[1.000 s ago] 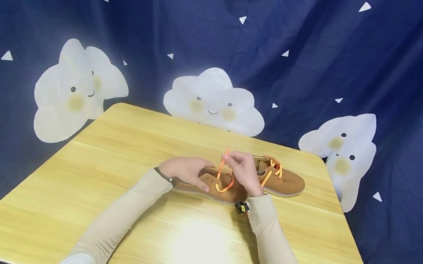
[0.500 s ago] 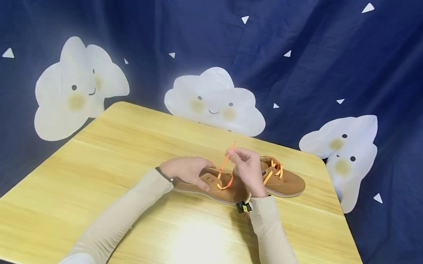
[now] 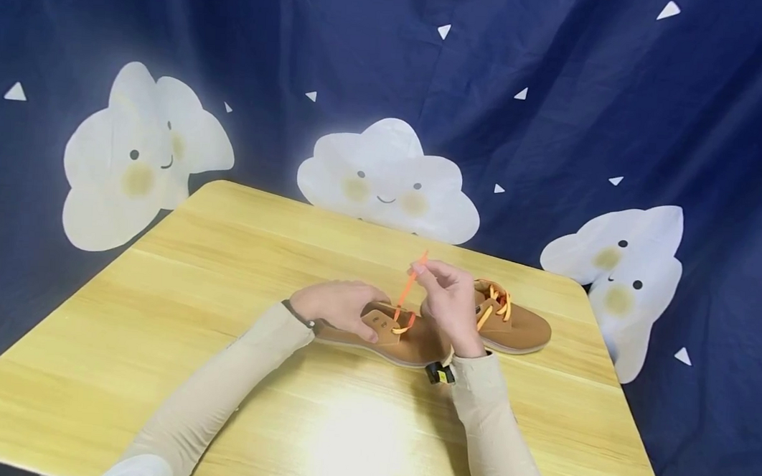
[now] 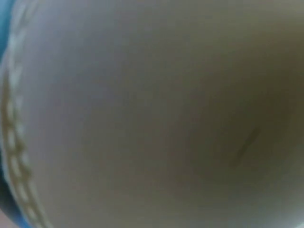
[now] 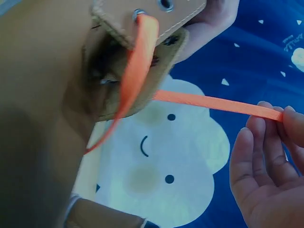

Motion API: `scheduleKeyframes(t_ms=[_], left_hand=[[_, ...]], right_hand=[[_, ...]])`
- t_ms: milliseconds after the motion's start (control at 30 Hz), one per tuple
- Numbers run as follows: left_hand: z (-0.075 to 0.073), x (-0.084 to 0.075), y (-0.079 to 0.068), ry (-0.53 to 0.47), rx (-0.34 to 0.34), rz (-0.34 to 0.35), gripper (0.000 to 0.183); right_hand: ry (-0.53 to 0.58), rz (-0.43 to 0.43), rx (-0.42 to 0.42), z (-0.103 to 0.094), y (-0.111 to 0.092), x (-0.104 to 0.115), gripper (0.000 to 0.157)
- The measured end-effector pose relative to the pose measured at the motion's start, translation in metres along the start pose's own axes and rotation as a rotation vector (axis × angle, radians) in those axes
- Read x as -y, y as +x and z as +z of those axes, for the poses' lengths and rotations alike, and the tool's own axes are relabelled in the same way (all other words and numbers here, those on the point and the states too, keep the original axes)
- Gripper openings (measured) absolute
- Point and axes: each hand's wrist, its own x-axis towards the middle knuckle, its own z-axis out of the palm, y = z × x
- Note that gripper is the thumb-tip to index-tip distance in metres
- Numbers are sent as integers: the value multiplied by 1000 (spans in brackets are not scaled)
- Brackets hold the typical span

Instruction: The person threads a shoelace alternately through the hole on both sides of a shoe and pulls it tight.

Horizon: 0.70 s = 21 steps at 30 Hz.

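Observation:
A brown shoe (image 3: 410, 352) lies on the table, toe to the right. My left hand (image 3: 337, 307) grips it around the opening, the thumb on the near side and the fingers reaching over the far side. Between thumb and fingertips, my right hand (image 3: 450, 303) pinches an orange shoelace (image 3: 407, 295) near its end, above the shoe. In the right wrist view, the shoelace (image 5: 213, 103) runs taut from behind the eyelet flap, while a loop of it passes through a front eyelet. A blurred pale surface fills the left wrist view; I cannot tell what it is.
A second brown shoe (image 3: 521, 330) with orange-yellow laces stands just right of my right hand, partly hidden by it. The wooden table (image 3: 176, 313) ends at its back edge before a dark blue curtain (image 3: 365, 43) printed with clouds.
My right hand has moved a little right and up with the lace end. The lace loop at the front of the shoe has become smaller. The left hand has stayed on the shoe.

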Motion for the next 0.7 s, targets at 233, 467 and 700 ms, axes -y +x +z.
scheduleKeyframes(t_ms=[233, 467, 700], left_hand=[[1, -1, 2, -32, 8, 8, 43], [0, -4, 0, -25, 8, -15, 51], [-5, -27, -12, 205, -192, 3, 50]], right_hand=[[-65, -109, -58, 0, -2, 14, 20], [-65, -215, -157, -2, -8, 35, 17], [-69, -145, -187, -12, -2, 28, 20]])
